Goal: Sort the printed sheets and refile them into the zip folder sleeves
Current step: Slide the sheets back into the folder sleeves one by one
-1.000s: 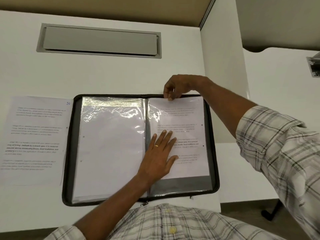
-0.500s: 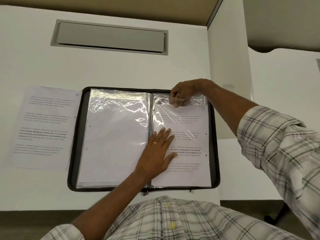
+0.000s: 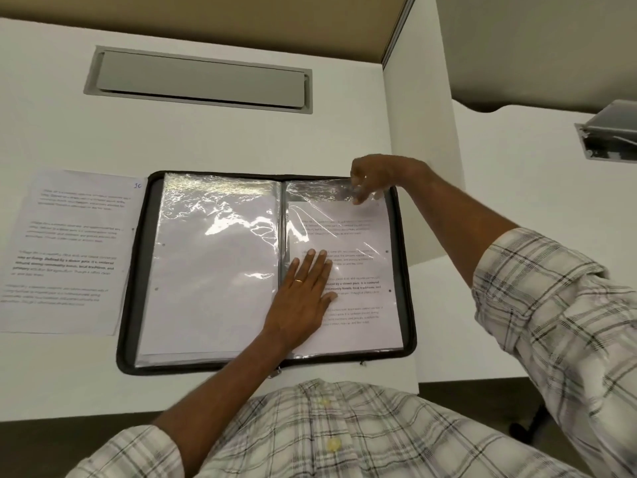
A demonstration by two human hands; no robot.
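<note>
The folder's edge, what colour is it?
Black. It runs as a dark band all round the open zip folder, and the head view shows it best.

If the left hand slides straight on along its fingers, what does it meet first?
Probably the right hand, which pinches the top edge of the clear sleeve. Until there, the left hand only crosses the sleeved printed sheet. Height is unclear.
</note>
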